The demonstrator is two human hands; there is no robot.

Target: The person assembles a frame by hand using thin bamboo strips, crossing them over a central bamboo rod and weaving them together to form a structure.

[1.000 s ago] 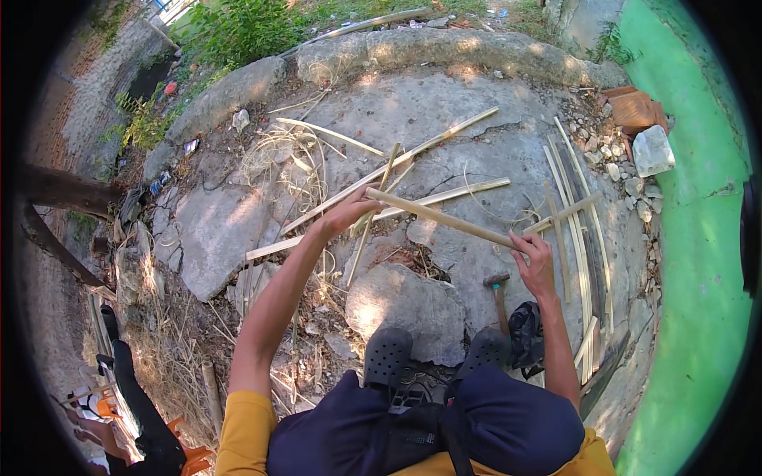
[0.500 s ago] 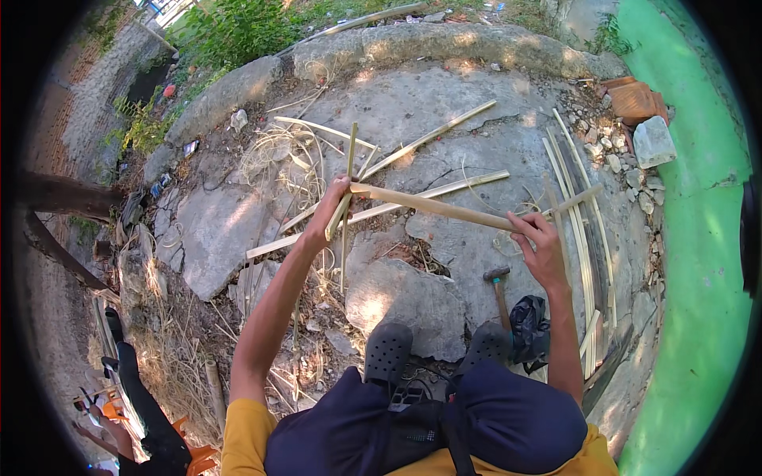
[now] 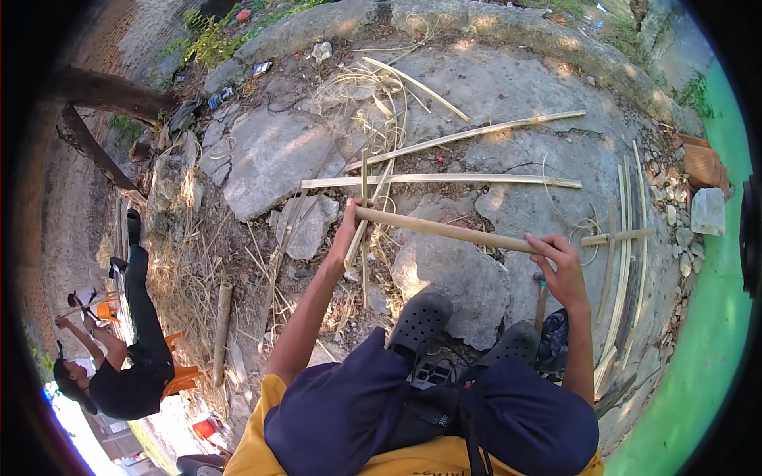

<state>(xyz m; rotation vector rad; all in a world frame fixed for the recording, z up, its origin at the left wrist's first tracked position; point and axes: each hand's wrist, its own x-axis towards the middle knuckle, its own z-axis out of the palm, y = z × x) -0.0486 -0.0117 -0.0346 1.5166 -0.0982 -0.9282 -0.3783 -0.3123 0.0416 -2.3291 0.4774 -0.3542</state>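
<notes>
A long tan bamboo stick stretches between my two hands, tilted slightly down to the right. Its left end meets several thin bamboo strips that cross one another, and my left hand is closed round this crossing. At the other end my right hand grips the stick with thumb and fingers. Just beyond the stick, a long pale bamboo strip lies across the broken concrete, with another strip slanting behind it. How the crossed pieces are joined is hidden by my left hand.
More long strips lie at the right, before a green wall. By my right foot are a hammer and a black plastic bag. Curly shavings are heaped at the far side. A person sits at the left.
My view has swung left, so the ground things stand farther right and more of the seated person shows. Both hands keep their hold on the stick and strips.
</notes>
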